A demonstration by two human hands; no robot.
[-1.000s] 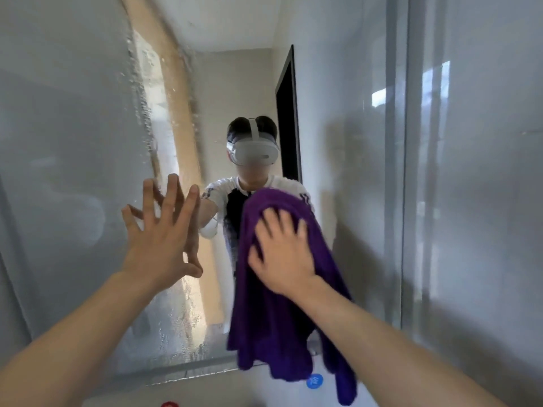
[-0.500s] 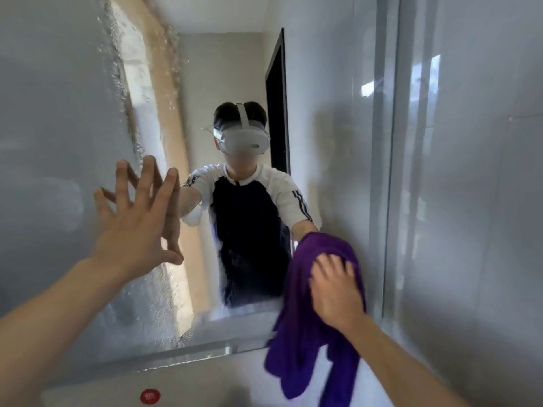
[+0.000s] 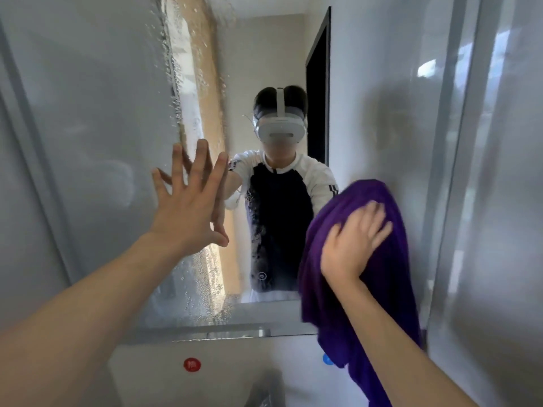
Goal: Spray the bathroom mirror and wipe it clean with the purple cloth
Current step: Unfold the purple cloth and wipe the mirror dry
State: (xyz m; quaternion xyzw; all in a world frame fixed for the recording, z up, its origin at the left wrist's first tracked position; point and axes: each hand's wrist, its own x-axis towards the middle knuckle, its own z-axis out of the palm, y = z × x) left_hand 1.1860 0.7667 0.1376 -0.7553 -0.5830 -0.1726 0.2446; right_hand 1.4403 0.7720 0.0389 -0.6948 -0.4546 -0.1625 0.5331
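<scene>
While the mirror [image 3: 273,69] fills most of what I can see, its left half is beaded with spray droplets and its middle looks mostly clear; that tells me the spraying is done and the wiping is well under way, though I would judge the wet band at about 9 o'clock of the glass is yet to be reached. Half a second ago the purple cloth [image 3: 349,274] was low, at the bottom edge of the glass; now it has climbed back up and sits at roughly 4 o'clock of the mirror's face, near its right border, with its tail hanging past the frame towards the blue dot [image 3: 326,359] and the red dot [image 3: 192,364] on the wall below; so the stroke reads as an up-and-down scrub of the right side. Her, or his, right hand [image 3: 351,245] lies flat on the cloth with fingers spread and blurred, pressing rather than gripping; the cloth bulges out from under it at 12 o'clock. Left hand [image 3: 188,207] has hardly shifted; fingers splayed, empty, braced at the droplet line.
</scene>
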